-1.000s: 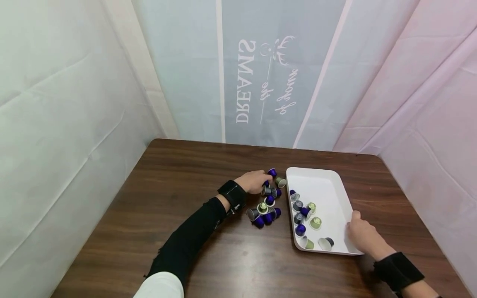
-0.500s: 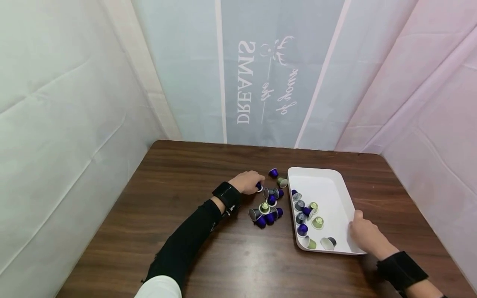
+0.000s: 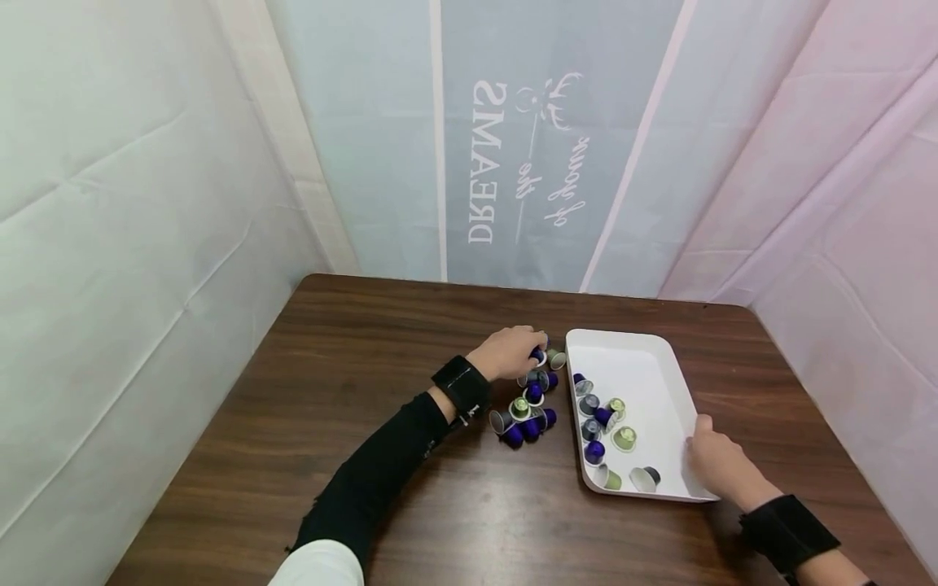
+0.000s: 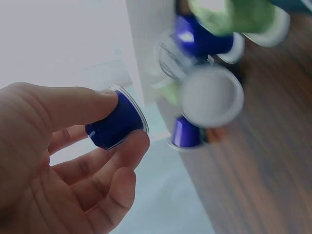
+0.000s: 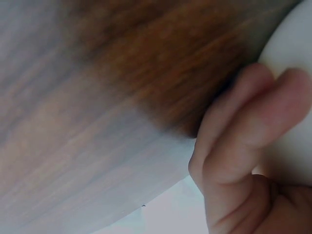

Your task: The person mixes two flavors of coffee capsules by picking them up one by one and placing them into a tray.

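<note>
In the head view my left hand is over the far end of a loose pile of coffee capsules, left of a white tray. Between thumb and fingers it pinches a dark blue coffee capsule, clear in the left wrist view. Just beyond lie a green capsule and another blue capsule, mostly hidden by the hand in the head view. My right hand grips the tray's near right edge. The right wrist view has its curled fingers against the pale tray wall.
Inside the tray several blue, grey and green capsules gather along its left side, including a green capsule. More capsules, such as a grey capsule, lie in the pile on the brown wooden table. Fabric walls surround the table.
My left hand first drew a blue capsule leftward out of the pile, then carried it back right and slightly away, toward the tray. My right hand keeps its grip on the tray.
</note>
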### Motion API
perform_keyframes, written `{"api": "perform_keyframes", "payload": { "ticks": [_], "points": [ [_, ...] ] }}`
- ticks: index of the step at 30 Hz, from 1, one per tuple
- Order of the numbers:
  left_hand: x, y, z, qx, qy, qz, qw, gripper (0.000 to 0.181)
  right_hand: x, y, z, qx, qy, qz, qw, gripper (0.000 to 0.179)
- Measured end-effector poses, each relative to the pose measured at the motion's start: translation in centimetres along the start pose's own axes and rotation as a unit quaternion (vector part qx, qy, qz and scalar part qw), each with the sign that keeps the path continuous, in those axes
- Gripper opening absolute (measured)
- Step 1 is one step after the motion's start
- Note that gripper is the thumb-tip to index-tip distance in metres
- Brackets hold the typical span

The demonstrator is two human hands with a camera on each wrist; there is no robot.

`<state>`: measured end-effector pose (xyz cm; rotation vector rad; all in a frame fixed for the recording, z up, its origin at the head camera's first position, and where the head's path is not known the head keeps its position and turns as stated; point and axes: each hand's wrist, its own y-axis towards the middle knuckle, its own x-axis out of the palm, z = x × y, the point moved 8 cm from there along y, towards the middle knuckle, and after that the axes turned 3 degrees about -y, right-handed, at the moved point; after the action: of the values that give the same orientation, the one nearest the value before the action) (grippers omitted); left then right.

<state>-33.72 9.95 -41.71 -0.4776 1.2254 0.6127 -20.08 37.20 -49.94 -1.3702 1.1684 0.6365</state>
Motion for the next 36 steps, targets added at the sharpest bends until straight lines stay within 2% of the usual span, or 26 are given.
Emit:
{"api": "perform_keyframes", "payload": {
  "ticks": [6, 13, 18, 25, 36],
  "points": [
    [-0.1, 0.8, 2.2, 0.023, -0.002, 0.002, 0.9997, 0.025, 0.0, 0.1, 0.0, -0.001, -0.001, 0.005, 1.0, 0.041],
    [0.0, 1.7, 4.1, 0.035, 0.008, 0.005, 0.9994, 0.016, -0.1, 0.1, 0.1, -0.003, -0.003, 0.006, 1.0, 0.041],
    [0.3, 2.2, 5.3, 0.05, 0.016, 0.008, 0.9986, 0.017, 0.0, 0.1, 0.2, -0.005, 0.001, 0.004, 1.0, 0.043],
    [1.1, 3.1, 6.8, 0.069, 0.023, 0.006, 0.9973, 0.018, 0.1, 0.0, 0.3, -0.003, 0.005, 0.002, 1.0, 0.044],
    [1.9, 3.7, 8.0, 0.061, 0.03, -0.007, 0.9977, 0.009, -0.1, 0.1, 0.0, -0.013, 0.001, 0.01, 0.9999, 0.043]
  ]
}}
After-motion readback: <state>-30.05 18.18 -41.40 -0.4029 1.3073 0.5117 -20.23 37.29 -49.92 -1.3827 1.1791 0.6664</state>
